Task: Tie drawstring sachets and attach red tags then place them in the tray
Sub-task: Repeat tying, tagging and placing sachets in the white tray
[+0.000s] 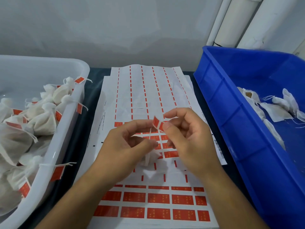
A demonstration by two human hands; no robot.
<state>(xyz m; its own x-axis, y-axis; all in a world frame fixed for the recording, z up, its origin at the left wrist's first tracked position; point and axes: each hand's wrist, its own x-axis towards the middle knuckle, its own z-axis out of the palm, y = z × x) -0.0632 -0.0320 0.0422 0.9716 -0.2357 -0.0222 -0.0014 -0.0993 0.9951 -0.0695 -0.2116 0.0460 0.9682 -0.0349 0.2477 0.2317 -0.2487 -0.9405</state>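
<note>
Taking the label sheet [148, 100] as my landmark, I see the white tray [66, 123] lying left of it, heaped with tied sachets [42, 119] whose red tags hang over the tray's rim nearest the sheet. Above the middle of the sheet my left hand [127, 146] has its fingers curled, pinching the drawstring [150, 132] of a small white sachet [151, 158] that hangs just below the fingers, close over the sheet's red labels. Just right of it, still above the sheet, my right hand [189, 138] clamps a red tag [158, 123] between thumb and forefinger at the top end of that string; the tag looks folded, though I cannot tell whether it is already stuck around the string. Right of the sheet stands the blue bin [231, 113], with untied sachets [280, 104] lying loose on its floor.
</note>
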